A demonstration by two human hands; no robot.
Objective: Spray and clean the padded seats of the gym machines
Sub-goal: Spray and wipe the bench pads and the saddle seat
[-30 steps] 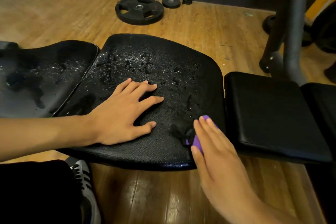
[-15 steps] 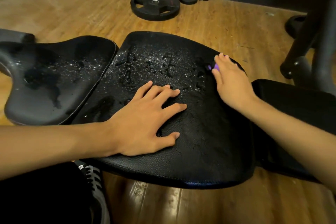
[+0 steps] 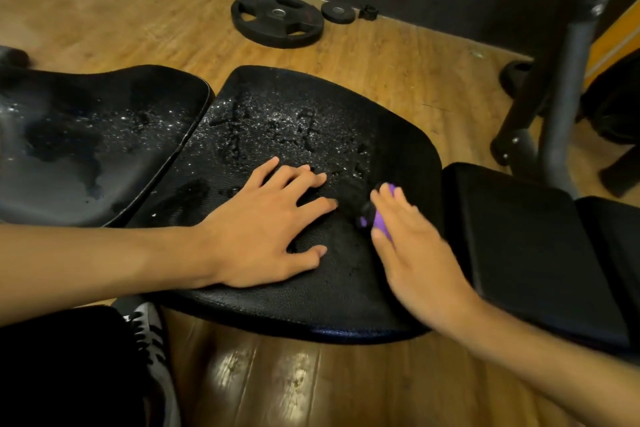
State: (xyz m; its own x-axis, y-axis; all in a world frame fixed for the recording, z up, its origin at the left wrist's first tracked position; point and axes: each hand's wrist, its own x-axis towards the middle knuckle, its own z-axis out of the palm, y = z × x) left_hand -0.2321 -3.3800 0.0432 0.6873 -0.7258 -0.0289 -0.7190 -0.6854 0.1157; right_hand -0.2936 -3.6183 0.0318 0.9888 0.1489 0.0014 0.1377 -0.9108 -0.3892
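Observation:
A black padded seat (image 3: 311,107) fills the middle of the view, with spray droplets across its far half. My left hand (image 3: 270,218) lies flat on it with the fingers spread, holding nothing. To its right, my right hand (image 3: 412,253) presses a purple sponge (image 3: 379,218) onto the seat's right part; only a bit of purple shows under the fingers, with a dark patch beside it. A second black pad (image 3: 86,142), also wet, adjoins on the left. A dry black pad (image 3: 526,246) sits to the right.
Wooden floor (image 3: 138,17) surrounds the bench. A black weight plate (image 3: 277,19) and a smaller plate (image 3: 337,12) lie by the dark far wall. A grey machine frame (image 3: 561,87) stands at the right. My shoe (image 3: 152,340) is below the seat's near-left edge.
My right hand with the purple sponge has slid from the seat's far right edge back toward me to its middle right. My left hand has stayed flat in place.

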